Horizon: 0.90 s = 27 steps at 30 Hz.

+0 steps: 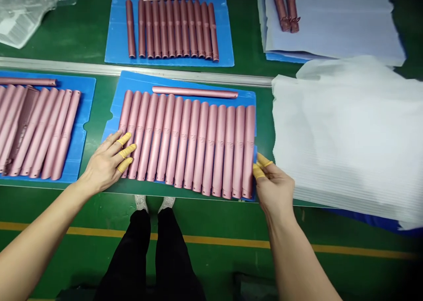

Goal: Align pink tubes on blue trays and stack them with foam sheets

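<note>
Pink metallic tubes (187, 144) lie side by side in a row on a blue plastic sheet (132, 81) in front of me. One more pink tube (194, 91) lies crosswise above the row. My left hand (107, 160), with yellow finger cots, rests its outstretched fingers on the leftmost tubes. At the sheet's right edge, my right hand (272, 182) pinches the blue sheet between thumb and fingers, beside the last tube. Its fingertips also wear yellow cots and are partly hidden.
To the left, another blue sheet (89, 98) bears more pink tubes. Beyond the metal rail (198, 75) lies a third sheet (168, 63) with darker tubes. White foam sheets (343, 146) are stacked at right. Clear plastic trays (26, 19) sit far left.
</note>
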### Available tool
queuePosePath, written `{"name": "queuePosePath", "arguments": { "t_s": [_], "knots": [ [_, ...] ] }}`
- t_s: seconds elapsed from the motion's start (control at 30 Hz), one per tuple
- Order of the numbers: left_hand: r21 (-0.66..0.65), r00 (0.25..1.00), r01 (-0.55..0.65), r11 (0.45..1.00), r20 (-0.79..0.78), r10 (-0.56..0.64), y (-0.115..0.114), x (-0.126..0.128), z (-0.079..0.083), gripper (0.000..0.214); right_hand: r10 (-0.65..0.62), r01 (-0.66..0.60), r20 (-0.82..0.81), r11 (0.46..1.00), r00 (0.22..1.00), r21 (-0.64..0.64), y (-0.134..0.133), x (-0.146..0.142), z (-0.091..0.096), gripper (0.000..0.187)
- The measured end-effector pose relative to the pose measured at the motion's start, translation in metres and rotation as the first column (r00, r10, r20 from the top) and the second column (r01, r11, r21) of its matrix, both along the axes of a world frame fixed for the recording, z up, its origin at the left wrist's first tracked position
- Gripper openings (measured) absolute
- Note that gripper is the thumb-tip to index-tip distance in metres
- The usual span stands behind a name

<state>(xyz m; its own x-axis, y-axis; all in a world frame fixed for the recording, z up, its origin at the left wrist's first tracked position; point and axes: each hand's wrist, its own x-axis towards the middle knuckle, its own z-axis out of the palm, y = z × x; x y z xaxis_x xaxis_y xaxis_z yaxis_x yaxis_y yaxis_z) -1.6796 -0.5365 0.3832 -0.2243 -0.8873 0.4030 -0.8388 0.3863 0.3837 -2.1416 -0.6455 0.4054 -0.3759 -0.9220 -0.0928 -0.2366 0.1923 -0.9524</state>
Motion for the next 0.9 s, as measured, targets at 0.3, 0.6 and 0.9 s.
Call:
{"name": "queuePosePath", "arguments": {
  "t_s": [0.3,0.6,0.9],
  "knots": [
    [-0.027,0.997,-0.057,0.998,0.043,0.058,-0.010,0.022,-0.009,0.052,0.218,-0.428,-0.747,0.899,0.628,-0.098,-0.013,-0.008,-0.013,0.033],
    [-0.055,0.997,-0.052,0.997,0.047,0.055,-0.014,0.011,0.002,0.051,0.159,-0.447,-0.845,0.889,0.511,-0.103,-0.016,-0.013,-0.028,0.042],
    [-0.008,0.998,0.033,0.999,0.060,-0.033,-0.025,-0.008,0.001,0.042,0.177,-0.435,-0.849,0.898,0.497,-0.068,-0.017,-0.007,-0.023,0.040]
  ]
}}
